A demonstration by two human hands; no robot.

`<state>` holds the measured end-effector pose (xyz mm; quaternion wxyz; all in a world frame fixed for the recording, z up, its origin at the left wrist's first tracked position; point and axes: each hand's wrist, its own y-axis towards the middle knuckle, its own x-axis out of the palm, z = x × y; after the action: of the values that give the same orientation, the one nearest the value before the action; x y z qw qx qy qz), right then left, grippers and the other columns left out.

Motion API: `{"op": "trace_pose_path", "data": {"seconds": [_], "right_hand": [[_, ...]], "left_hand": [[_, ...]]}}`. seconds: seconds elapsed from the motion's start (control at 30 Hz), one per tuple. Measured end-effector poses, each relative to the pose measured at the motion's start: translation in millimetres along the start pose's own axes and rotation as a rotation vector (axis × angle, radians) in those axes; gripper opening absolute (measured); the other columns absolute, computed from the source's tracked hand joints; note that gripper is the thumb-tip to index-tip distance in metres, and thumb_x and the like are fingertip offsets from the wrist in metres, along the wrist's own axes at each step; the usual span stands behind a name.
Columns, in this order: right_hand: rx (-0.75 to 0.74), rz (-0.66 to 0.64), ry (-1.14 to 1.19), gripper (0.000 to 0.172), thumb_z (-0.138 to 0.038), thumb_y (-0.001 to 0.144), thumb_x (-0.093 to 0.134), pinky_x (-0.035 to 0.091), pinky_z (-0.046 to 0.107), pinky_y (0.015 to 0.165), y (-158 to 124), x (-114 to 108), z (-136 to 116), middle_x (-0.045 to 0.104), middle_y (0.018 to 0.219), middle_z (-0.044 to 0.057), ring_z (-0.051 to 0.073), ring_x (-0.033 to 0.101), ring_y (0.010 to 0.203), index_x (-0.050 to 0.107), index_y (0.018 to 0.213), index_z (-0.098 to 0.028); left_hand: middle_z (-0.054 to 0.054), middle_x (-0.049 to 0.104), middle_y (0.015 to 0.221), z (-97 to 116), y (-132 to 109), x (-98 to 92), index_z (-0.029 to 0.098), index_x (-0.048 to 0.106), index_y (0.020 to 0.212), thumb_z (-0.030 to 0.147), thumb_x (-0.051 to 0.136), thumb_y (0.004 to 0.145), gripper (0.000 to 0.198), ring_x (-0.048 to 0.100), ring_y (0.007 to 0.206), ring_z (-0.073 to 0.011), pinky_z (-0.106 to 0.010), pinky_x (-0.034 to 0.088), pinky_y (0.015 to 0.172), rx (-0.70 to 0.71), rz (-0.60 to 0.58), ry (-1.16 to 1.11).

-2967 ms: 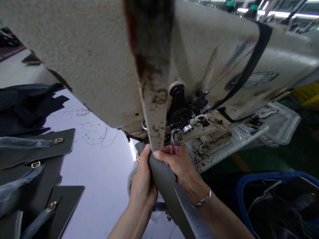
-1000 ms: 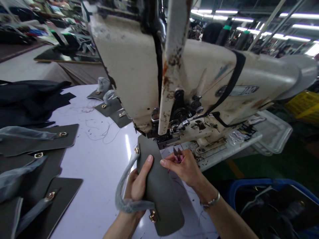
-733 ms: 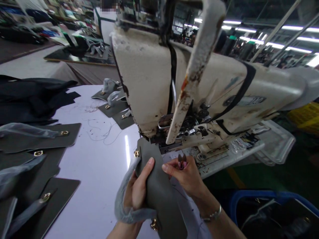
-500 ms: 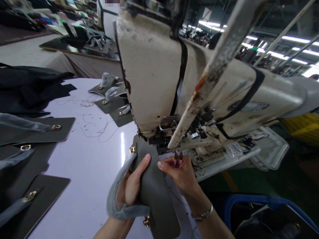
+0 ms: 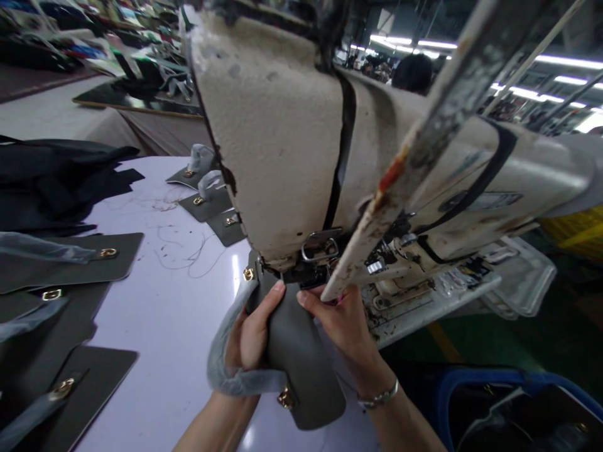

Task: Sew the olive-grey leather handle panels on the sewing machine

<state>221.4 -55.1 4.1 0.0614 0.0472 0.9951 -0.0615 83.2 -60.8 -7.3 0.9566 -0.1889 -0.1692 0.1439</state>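
A dark grey bag panel (image 5: 299, 351) lies with its far end under the head of a sewing machine (image 5: 277, 138). Its handle (image 5: 226, 351), wrapped in clear plastic, arches to the left between two gold fittings. My left hand (image 5: 254, 333) reaches through that handle and grips the panel's left side, thumb on top. At the right edge, my right hand (image 5: 336, 317) pinches the panel between thumb and fingers. A bit of pink shows in this hand, mostly covered by the slanting rod; it belongs to small thread snips. The needle area is hidden.
Similar panels (image 5: 103, 370) with wrapped handles lie at the left, more (image 5: 207, 204) behind the machine. Black fabric (image 5: 56, 182) is piled at the far left. A rusty slanting rod (image 5: 391, 176) crosses before the machine. A blue-rimmed bin (image 5: 490, 376) stands at lower right.
The panel and both hands have shifted slightly forward, closer to the machine head. The snips in my right hand have passed mostly behind the rod. The view has shifted a little.
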Motion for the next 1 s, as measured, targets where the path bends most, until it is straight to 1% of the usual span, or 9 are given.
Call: {"op": "trace_pose_path", "data": {"seconds": [0.13, 0.3, 0.33, 0.4, 0.53, 0.63, 0.73, 0.83, 1.0], "right_hand": [[-0.015, 0.098, -0.126, 0.021, -0.034, 0.076, 0.077, 0.044, 0.023, 0.053, -1, 6, -5, 0.07, 0.062, 0.004, 0.015, 0.062, 0.056, 0.078, 0.072, -0.014], [-0.023, 0.146, -0.123, 0.024, -0.035, 0.078, 0.075, 0.043, 0.023, 0.051, -3, 11, -3, 0.07, 0.061, 0.004, 0.015, 0.06, 0.053, 0.08, 0.075, -0.012], [-0.02, 0.153, -0.123, 0.024, -0.036, 0.077, 0.075, 0.042, 0.023, 0.05, -4, 11, -3, 0.069, 0.06, 0.004, 0.014, 0.059, 0.052, 0.079, 0.074, -0.012], [-0.018, 0.165, -0.139, 0.025, -0.036, 0.077, 0.075, 0.041, 0.023, 0.049, -4, 12, -3, 0.068, 0.059, 0.004, 0.014, 0.058, 0.052, 0.079, 0.072, -0.012], [-0.034, 0.169, -0.167, 0.023, -0.035, 0.078, 0.073, 0.041, 0.023, 0.052, -4, 13, -6, 0.068, 0.059, 0.003, 0.014, 0.058, 0.053, 0.08, 0.075, -0.013], [-0.027, 0.185, -0.163, 0.024, -0.035, 0.078, 0.072, 0.039, 0.023, 0.051, -4, 14, -9, 0.065, 0.056, 0.002, 0.013, 0.055, 0.051, 0.08, 0.073, -0.013], [-0.039, 0.21, -0.179, 0.027, -0.036, 0.079, 0.071, 0.037, 0.023, 0.05, -5, 16, -11, 0.062, 0.053, 0.001, 0.012, 0.052, 0.049, 0.077, 0.067, -0.013], [-0.068, 0.228, -0.184, 0.029, -0.037, 0.079, 0.071, 0.035, 0.023, 0.049, -6, 19, -10, 0.059, 0.052, 0.0, 0.011, 0.049, 0.049, 0.074, 0.063, -0.013], [-0.067, 0.273, -0.159, 0.035, -0.036, 0.08, 0.07, 0.031, 0.024, 0.047, -7, 25, -4, 0.049, 0.047, -0.003, 0.011, 0.043, 0.048, 0.062, 0.052, -0.017]], "left_hand": [[-0.009, 0.079, 0.103, 5, 5, -0.3, 0.017, 0.072, 0.113, 0.045, 0.081, 0.07, 0.053, 0.074, 0.102, -0.0313, -0.038, 0.062, 0.089, -0.053, 0.023, 0.003], [-0.013, 0.079, 0.091, 14, -1, -6.4, 0.014, 0.073, 0.112, 0.049, 0.084, 0.066, 0.059, 0.076, 0.076, -0.032, -0.039, 0.063, 0.069, -0.286, -0.056, 0.049], [-0.014, 0.079, 0.09, 16, -1, -7.1, 0.013, 0.073, 0.111, 0.05, 0.085, 0.065, 0.06, 0.076, 0.074, -0.0319, -0.039, 0.063, 0.067, -0.306, -0.07, 0.052], [-0.014, 0.078, 0.092, 17, 1, -7.7, 0.013, 0.073, 0.109, 0.048, 0.086, 0.063, 0.059, 0.075, 0.073, -0.0309, -0.038, 0.063, 0.066, -0.269, -0.078, 0.069], [-0.013, 0.078, 0.101, 17, 10, -7.5, 0.014, 0.074, 0.108, 0.045, 0.087, 0.06, 0.059, 0.074, 0.073, -0.0271, -0.035, 0.062, 0.067, -0.119, -0.047, 0.122], [-0.011, 0.078, 0.091, 17, 13, -8.5, 0.013, 0.074, 0.109, 0.048, 0.086, 0.062, 0.059, 0.073, 0.069, -0.026, -0.033, 0.061, 0.062, -0.129, -0.043, 0.153], [-0.009, 0.078, 0.081, 22, 12, -9.3, 0.014, 0.073, 0.111, 0.048, 0.084, 0.065, 0.059, 0.07, 0.061, -0.0237, -0.033, 0.059, 0.061, -0.139, -0.098, 0.162], [-0.009, 0.078, 0.085, 29, 12, -8.1, 0.014, 0.074, 0.109, 0.045, 0.084, 0.066, 0.054, 0.071, 0.067, -0.0236, -0.032, 0.059, 0.065, -0.093, -0.149, 0.195], [-0.01, 0.079, 0.093, 37, 19, -5.1, 0.016, 0.076, 0.102, 0.04, 0.085, 0.061, 0.048, 0.073, 0.078, -0.0272, -0.033, 0.06, 0.069, -0.002, -0.144, 0.279]]}}
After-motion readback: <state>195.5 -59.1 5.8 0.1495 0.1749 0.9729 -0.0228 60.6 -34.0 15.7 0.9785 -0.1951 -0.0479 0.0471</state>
